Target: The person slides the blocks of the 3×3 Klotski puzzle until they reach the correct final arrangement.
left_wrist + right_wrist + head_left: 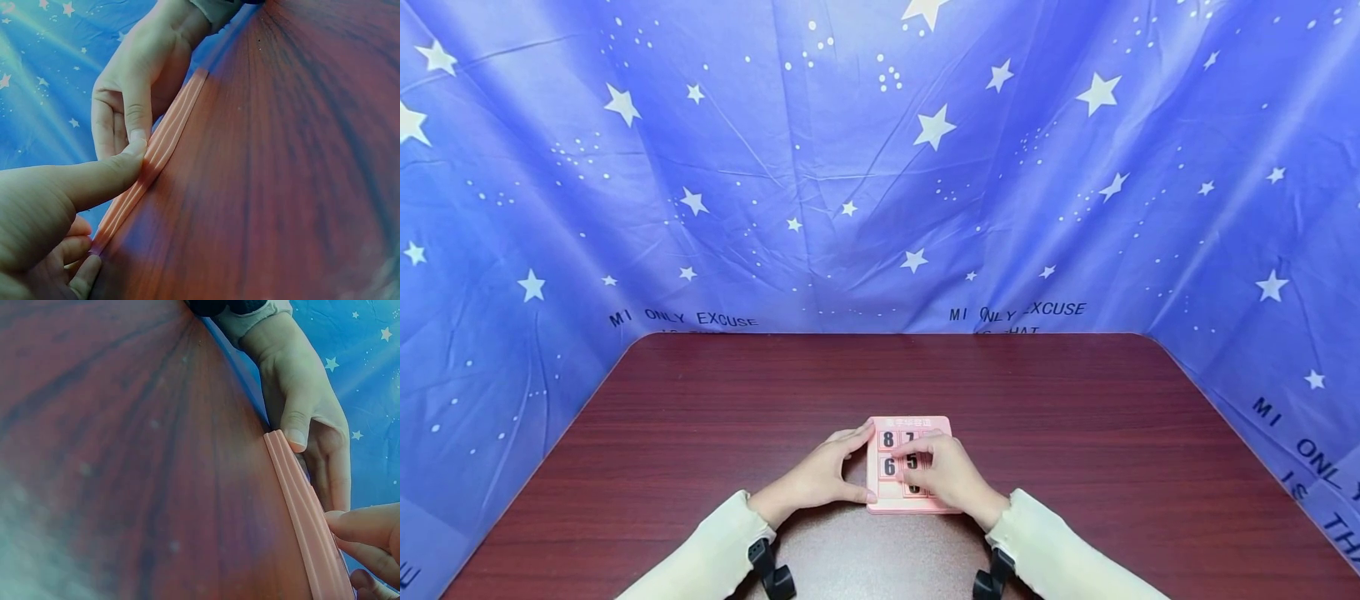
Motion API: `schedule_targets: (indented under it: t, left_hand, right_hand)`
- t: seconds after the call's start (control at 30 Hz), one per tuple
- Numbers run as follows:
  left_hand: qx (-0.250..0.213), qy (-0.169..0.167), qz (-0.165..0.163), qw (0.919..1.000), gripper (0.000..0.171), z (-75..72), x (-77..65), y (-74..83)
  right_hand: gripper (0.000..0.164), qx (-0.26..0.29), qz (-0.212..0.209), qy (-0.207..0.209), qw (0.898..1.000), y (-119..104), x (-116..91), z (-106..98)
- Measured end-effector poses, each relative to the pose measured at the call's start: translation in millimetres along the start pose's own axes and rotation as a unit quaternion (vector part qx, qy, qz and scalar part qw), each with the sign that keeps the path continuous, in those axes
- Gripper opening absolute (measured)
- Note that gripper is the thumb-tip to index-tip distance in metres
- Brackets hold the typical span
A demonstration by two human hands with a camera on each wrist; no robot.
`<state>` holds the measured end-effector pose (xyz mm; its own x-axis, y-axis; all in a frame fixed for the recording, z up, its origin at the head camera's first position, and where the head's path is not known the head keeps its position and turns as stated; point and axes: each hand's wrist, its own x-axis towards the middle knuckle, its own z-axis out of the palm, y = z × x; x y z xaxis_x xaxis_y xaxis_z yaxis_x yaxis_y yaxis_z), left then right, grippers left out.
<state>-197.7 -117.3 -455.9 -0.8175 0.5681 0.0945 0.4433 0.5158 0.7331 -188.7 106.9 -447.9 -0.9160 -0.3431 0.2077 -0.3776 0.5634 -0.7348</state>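
A pink sliding number puzzle (910,505) lies on the table in the head view. Tiles 8 (888,439), 7, 6 and 5 show; the lower left slot is bare, and tiles on the right are covered by my right hand. My left hand (820,477) holds the frame's left side, thumb at the near corner and fingers toward the far corner. Over the tiles, my right hand (951,473) has its index finger and thumb touching them around the 6 and 5. Both wrist views show the puzzle's ridged edge (172,137) and both hands around it.
The dark red wooden table (700,400) spreads around the puzzle. Blue star-patterned cloth (850,167) hangs behind it and at both sides. A black wrist camera (771,571) is strapped to the left wrist and another (994,573) to the right.
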Motion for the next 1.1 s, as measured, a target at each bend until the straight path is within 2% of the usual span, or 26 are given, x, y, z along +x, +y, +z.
schedule_targets:
  t: [0.4,0.77,1.1]
  left_hand:
    - [0.001,-0.001,0.007,1.0000,0.097,-0.7,-0.3,-0.3]
    - [0.002,-0.002,0.003,1.0000,0.098,-0.4,-0.6,-0.5]
    - [-0.001,-0.002,0.005,1.0000,0.098,-0.5,-0.8,0.7]
  right_hand:
    - [0.023,0.043,0.000,-0.010,0.999,5.3,4.1,0.9]
    - [0.021,0.005,-0.005,0.006,1.000,3.5,5.8,1.5]
    - [0.021,0.013,-0.012,0.010,1.000,3.6,6.6,2.6]
